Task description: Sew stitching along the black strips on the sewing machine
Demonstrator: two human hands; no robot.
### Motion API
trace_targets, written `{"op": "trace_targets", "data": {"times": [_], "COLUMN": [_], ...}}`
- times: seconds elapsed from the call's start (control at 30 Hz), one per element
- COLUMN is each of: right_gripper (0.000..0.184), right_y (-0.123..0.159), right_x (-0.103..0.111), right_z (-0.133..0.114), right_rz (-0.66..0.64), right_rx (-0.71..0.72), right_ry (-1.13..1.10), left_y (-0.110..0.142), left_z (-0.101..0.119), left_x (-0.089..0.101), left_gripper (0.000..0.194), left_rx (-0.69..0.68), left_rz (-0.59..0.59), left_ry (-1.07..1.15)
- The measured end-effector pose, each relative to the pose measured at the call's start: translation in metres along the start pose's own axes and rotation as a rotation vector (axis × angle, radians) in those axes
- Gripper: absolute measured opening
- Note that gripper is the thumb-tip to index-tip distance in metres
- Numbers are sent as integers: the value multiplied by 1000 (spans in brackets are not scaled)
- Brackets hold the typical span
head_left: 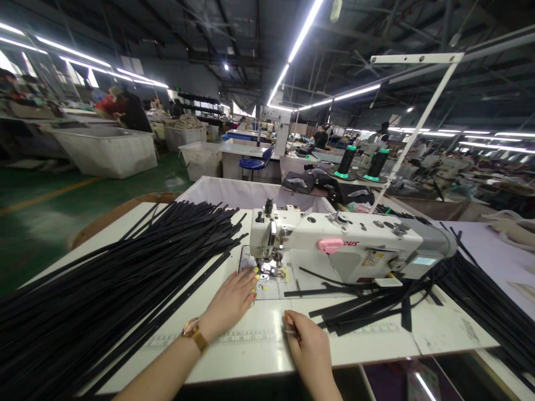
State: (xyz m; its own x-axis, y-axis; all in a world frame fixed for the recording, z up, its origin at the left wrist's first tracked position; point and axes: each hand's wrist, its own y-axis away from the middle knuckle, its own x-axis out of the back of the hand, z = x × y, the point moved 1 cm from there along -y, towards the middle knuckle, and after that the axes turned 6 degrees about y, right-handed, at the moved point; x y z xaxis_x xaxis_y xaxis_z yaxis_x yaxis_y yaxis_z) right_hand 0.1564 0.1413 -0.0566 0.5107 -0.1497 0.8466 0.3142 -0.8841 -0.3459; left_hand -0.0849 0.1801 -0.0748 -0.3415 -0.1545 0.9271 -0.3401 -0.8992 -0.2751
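My left hand (234, 295) lies with fingers stretched out on the sewing machine's bed, fingertips beside the presser foot (267, 269). No strip shows under it. A watch (192, 327) is on that wrist. The sewing machine (309, 236) is white, with a pink piece (330, 245) on its arm. My right hand (308, 340) is closed near the table's front edge, around a small metallic tool (291, 332) mostly hidden by the fingers. Black strips (355, 312) lie loosely to the right of the needle area. A large bundle of black strips (125, 267) covers the table's left side.
A printed ruler (246, 336) runs along the tabletop. More black strips (485, 289) hang at the far right. Behind the machine are a pale bin (213, 189), black thread cones (345, 161) and a white thread stand (426, 117). Other people work in the background.
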Motion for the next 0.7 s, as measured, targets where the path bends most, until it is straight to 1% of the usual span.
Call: {"op": "trace_targets", "data": {"times": [0.2, 0.43, 0.53, 0.6, 0.7], "right_gripper": [28, 29, 28, 28, 27], "right_y": [0, 0, -1, -2, -2], "right_x": [0, -1, 0, 1, 2], "right_z": [0, 0, -1, -2, -3], "right_rz": [-2, -13, -5, -2, -10], "right_rx": [6, -2, 6, 8, 6], "right_ry": [-22, -17, -19, -14, 15], "left_y": [0, 0, -1, -10, -38], "left_z": [1, 2, -2, -10, -31], "left_x": [2, -1, 2, 8, 21], "left_gripper": [43, 42, 43, 40, 33], "left_rx": [-5, 3, 1, 9, 46], "left_rz": [16, 25, 18, 36, 122], "left_ry": [12, 28, 71, 121, 180]}}
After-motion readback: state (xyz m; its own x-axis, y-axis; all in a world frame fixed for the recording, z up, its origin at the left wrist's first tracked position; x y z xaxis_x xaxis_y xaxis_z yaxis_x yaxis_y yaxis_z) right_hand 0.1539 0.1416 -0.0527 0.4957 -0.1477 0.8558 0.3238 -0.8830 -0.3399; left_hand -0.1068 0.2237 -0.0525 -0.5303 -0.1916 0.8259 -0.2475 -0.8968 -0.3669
